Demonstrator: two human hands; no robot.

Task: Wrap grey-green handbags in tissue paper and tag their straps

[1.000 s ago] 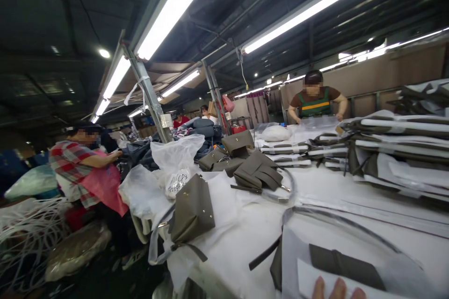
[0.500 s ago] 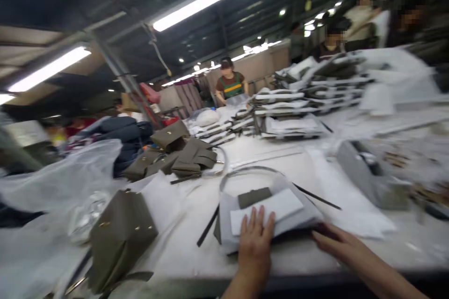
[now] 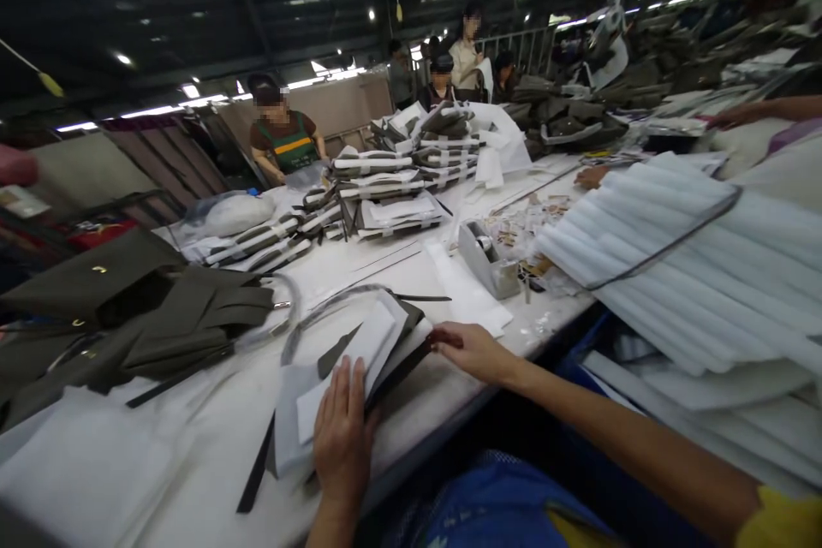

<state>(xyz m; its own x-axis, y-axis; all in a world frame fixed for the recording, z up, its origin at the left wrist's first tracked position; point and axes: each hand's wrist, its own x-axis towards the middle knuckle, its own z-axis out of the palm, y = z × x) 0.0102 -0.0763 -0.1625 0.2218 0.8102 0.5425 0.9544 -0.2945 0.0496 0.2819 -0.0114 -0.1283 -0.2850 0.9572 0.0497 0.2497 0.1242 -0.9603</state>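
Note:
On the white table (image 3: pixel 211 437) before me lies a flat, dark olive bag (image 3: pixel 404 366), with white sheets and a folded white pad (image 3: pixel 360 351) on top. A handle in pale wrapping (image 3: pixel 301 334) curves off its far side, and a dark strap (image 3: pixel 257 462) sticks out to the left. My left hand (image 3: pixel 345 428) rests on the white pad with its fingers stretched out. At the bag's right end my right hand (image 3: pixel 472 351) pinches the raised edge between thumb and fingers; part of that grip is hidden.
Olive bags (image 3: pixel 186 317) lie to the left. Behind stands a stack of wrapped bags (image 3: pixel 385 180). Right of centre is a grey tape dispenser (image 3: pixel 488 261). Bundled white foam sheets (image 3: pixel 681 248) lie at right. A co-worker (image 3: pixel 286 137) stands across the table; others are farther back.
The view has swung to the right, bringing the foam bundle into sight. My right hand has the bag's right edge lifted, and the bag lies more slanted. My left hand stays on the pad.

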